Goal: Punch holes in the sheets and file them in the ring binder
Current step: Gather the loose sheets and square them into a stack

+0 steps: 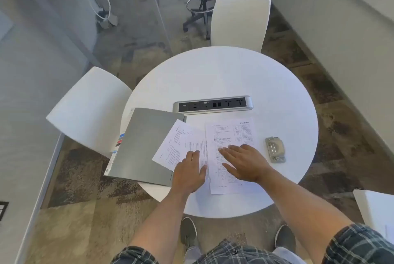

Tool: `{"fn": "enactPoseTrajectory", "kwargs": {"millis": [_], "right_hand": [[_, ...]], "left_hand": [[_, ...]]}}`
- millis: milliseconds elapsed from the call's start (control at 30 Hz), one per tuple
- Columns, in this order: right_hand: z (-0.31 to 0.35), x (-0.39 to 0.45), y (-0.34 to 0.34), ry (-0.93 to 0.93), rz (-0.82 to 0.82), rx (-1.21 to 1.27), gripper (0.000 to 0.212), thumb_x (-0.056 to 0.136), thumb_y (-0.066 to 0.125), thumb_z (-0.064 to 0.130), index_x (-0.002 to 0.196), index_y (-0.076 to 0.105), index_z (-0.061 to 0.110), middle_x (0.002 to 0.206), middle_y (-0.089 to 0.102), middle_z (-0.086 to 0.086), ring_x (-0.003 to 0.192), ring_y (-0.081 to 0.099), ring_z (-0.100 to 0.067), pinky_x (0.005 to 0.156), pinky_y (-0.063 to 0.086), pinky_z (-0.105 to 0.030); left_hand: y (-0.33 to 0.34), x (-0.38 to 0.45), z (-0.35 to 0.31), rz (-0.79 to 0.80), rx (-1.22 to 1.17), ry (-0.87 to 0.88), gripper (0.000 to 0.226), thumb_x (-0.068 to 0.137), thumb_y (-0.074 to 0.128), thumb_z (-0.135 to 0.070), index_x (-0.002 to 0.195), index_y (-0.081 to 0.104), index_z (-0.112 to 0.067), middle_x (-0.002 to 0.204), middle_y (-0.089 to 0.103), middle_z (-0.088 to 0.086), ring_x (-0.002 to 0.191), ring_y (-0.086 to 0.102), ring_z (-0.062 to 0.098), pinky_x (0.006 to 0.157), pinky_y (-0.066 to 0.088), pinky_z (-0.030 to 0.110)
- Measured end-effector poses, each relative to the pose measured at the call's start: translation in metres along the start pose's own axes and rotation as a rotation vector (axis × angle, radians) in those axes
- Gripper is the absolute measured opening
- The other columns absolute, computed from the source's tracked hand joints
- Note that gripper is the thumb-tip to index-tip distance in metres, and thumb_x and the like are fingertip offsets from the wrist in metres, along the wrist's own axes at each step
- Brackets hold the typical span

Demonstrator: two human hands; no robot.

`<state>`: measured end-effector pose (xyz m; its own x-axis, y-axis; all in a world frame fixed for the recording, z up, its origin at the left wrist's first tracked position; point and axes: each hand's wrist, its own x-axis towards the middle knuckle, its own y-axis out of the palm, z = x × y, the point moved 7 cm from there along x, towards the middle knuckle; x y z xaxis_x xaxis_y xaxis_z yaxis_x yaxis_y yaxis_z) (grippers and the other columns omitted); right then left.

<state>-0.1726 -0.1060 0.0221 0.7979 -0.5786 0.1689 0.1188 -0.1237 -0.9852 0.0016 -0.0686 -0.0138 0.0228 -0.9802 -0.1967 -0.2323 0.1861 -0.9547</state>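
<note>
— Two flat hands, left hand and right hand, press loose sheets on the round table, between binder and hole punch.

— Risk?

— Sheets lie askew; punched unsquared, holes likely miss the rings.

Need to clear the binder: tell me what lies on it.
One tilted sheet overlaps the closed binder at its right edge. What the binder holds is hidden.

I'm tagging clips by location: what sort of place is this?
Probably an office meeting room: a round white table with a built-in silver socket strip, plain white chairs around it, and a black swivel stool beyond.
</note>
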Motion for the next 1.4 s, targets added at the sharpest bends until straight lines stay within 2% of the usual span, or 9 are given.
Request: {"fn": "enactPoseTrajectory", "kwargs": {"millis": [100, 267, 533, 767, 967, 1067, 1133, 1300, 1400], "right_hand": [[0.010, -0.001, 0.020, -0.022, 0.120, 0.034, 0.057, 0.094, 0.067, 0.045, 0.135, 0.065, 0.006, 0.118, 0.076, -0.005, 0.099, 0.074, -0.026, 0.069, 0.059, -0.039], [0.026, -0.012, 0.063, 0.046, 0.439, 0.105, 0.086, 0.098, 0.051, 0.061, 0.161, 0.024, 0.009, 0.162, 0.042, -0.006, 0.129, 0.059, -0.028, 0.097, 0.049, -0.042], [0.051, -0.016, 0.088, -0.051, 0.511, 0.045, 0.082, 0.090, 0.060, 0.065, 0.147, 0.043, 0.008, 0.163, 0.035, -0.017, 0.127, 0.056, -0.037, 0.099, 0.046, -0.048], [0.071, -0.007, 0.084, -0.125, 0.577, -0.025, 0.051, 0.102, 0.052, 0.041, 0.136, 0.051, 0.002, 0.145, 0.050, -0.029, 0.103, 0.066, -0.043, 0.086, 0.053, -0.048], [0.077, 0.000, 0.078, -0.045, 0.549, -0.013, 0.018, 0.099, 0.052, 0.014, 0.114, 0.061, 0.010, 0.104, 0.069, -0.009, 0.078, 0.070, -0.030, 0.062, 0.047, -0.035], [0.061, 0.011, 0.061, 0.169, 0.412, 0.136, 0.005, 0.096, 0.059, 0.017, 0.095, 0.060, 0.012, 0.075, 0.067, -0.003, 0.055, 0.066, -0.025, 0.047, 0.039, -0.032], [0.047, 0.016, 0.044, 0.272, 0.210, 0.176, 0.017, 0.085, 0.073, 0.016, 0.080, 0.057, 0.013, 0.056, 0.060, 0.001, 0.035, 0.053, -0.021, 0.036, 0.037, -0.027], [0.029, 0.017, 0.049, 0.364, 0.225, 0.159, 0.019, 0.102, 0.043, 0.014, 0.107, 0.060, 0.008, 0.096, 0.063, -0.003, 0.046, 0.039, -0.022, 0.039, 0.029, -0.028], [0.026, 0.014, 0.057, 0.432, 0.262, 0.239, 0.023, 0.106, 0.036, 0.020, 0.121, 0.051, 0.010, 0.095, 0.066, -0.002, 0.050, 0.056, -0.026, 0.042, 0.038, -0.032]], "left_hand": [[0.012, -0.004, -0.004, 0.065, -0.006, -0.009, 0.044, 0.099, 0.051, -0.041, 0.136, 0.049, -0.020, 0.133, 0.055, 0.002, 0.100, 0.067, 0.024, 0.083, 0.055, 0.035], [0.037, -0.018, -0.011, 0.184, -0.067, 0.000, 0.029, 0.097, 0.052, -0.037, 0.122, 0.058, -0.022, 0.122, 0.062, -0.001, 0.098, 0.066, 0.022, 0.081, 0.055, 0.032], [0.048, -0.018, -0.009, 0.175, -0.138, -0.037, 0.026, 0.100, 0.049, -0.027, 0.113, 0.068, -0.015, 0.110, 0.060, 0.002, 0.093, 0.064, 0.025, 0.070, 0.047, 0.029], [0.046, -0.015, -0.006, 0.163, -0.245, -0.130, 0.024, 0.092, 0.060, -0.015, 0.112, 0.073, -0.014, 0.110, 0.063, 0.000, 0.096, 0.063, 0.020, 0.070, 0.039, 0.024], [0.049, -0.017, -0.004, 0.181, -0.246, -0.163, 0.013, 0.089, 0.057, -0.013, 0.096, 0.068, -0.016, 0.100, 0.058, -0.002, 0.083, 0.057, 0.018, 0.064, 0.042, 0.028], [0.045, -0.012, 0.000, 0.147, -0.242, -0.174, 0.014, 0.092, 0.054, -0.016, 0.092, 0.067, -0.017, 0.100, 0.060, -0.003, 0.085, 0.060, 0.020, 0.070, 0.052, 0.033], [0.036, -0.005, 0.005, 0.081, -0.252, -0.201, 0.016, 0.095, 0.056, -0.019, 0.099, 0.071, -0.016, 0.105, 0.063, 0.000, 0.090, 0.064, 0.021, 0.075, 0.055, 0.034], [0.020, -0.001, 0.037, -0.007, -0.211, -0.528, 0.048, 0.086, 0.070, -0.030, 0.129, 0.055, -0.016, 0.128, 0.050, 0.009, 0.117, 0.053, 0.029, 0.096, 0.048, 0.040], [0.029, -0.017, 0.048, 0.092, -0.201, -0.756, 0.074, 0.079, 0.077, -0.049, 0.135, 0.042, -0.016, 0.137, 0.041, 0.013, 0.126, 0.045, 0.033, 0.099, 0.043, 0.047]]}}
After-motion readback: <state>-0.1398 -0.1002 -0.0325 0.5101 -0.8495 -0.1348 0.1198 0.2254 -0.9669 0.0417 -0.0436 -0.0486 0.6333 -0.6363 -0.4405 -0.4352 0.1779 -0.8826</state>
